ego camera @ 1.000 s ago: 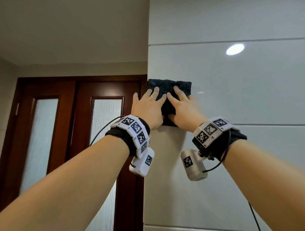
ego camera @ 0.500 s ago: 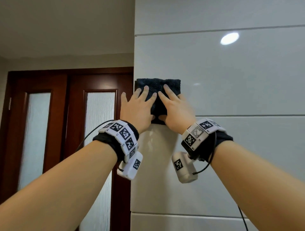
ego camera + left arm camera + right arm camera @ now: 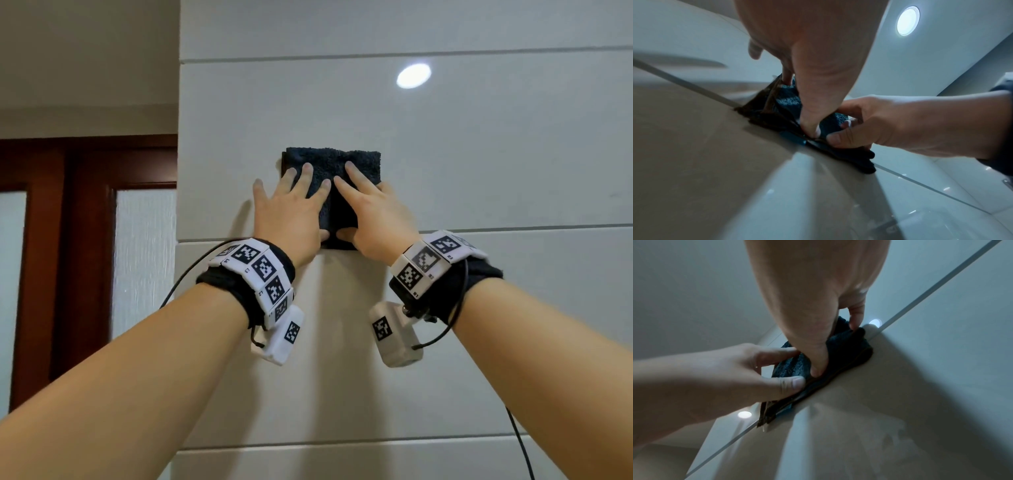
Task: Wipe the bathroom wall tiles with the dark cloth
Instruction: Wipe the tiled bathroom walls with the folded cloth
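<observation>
dark cloth (image 3: 342, 164): fuzzy terry | wall tiles (image 3: 479, 154): glossy, smooth | door (image 3: 85, 240): wood

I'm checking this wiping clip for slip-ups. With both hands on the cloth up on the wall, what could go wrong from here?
1. The dark cloth is only pressed flat against the wall tile by the left hand and right hand; easing pressure could let it drop.
2. The cloth is folded; its layers may bunch at the grout line.

The glossy pale wall tiles (image 3: 479, 164) carry a folded dark cloth (image 3: 330, 164), which lies flat against them. Its lower edge sits at a horizontal grout line (image 3: 513, 229). A round light reflection (image 3: 413, 76) shows higher on the same tile.
</observation>
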The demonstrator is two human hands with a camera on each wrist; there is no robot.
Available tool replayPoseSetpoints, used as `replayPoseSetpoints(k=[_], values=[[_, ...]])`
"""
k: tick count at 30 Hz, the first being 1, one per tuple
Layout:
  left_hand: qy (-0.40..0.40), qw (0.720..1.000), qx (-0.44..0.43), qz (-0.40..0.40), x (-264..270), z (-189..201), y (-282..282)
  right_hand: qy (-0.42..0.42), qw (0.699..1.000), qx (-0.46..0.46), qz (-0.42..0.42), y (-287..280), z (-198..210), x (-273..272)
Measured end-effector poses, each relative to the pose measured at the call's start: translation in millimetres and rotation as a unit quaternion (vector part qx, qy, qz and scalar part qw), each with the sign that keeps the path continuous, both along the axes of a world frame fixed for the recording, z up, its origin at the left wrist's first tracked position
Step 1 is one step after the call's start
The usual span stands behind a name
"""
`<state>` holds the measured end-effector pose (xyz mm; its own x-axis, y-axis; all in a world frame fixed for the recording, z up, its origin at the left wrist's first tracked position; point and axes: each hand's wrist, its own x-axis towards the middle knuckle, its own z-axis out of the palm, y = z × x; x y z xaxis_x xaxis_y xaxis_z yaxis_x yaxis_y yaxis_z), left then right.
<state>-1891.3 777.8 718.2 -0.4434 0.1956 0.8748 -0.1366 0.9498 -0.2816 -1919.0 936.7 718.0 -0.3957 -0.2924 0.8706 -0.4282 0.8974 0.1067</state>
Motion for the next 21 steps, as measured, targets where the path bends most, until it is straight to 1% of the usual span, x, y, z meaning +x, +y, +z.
replayPoseSetpoints(k=[8,18,21], values=[[-0.004,1.0,-0.004,-0.008,-14.3,2.5,107.4,0.0,1.0,-0.006,-0.012,108.1,0.7,-10.9],[-0.014,0.999,-0.015,-0.04,-36.8,2.7,263.1,-0.014,0.999,-0.036,-0.038,263.3,-5.2,-25.9],[-0.02,0.999,-0.018,-0.041,-41.3,4.1,291.6,-0.015,0.998,-0.043,-0.038,290.3,-7.3,-31.0]])
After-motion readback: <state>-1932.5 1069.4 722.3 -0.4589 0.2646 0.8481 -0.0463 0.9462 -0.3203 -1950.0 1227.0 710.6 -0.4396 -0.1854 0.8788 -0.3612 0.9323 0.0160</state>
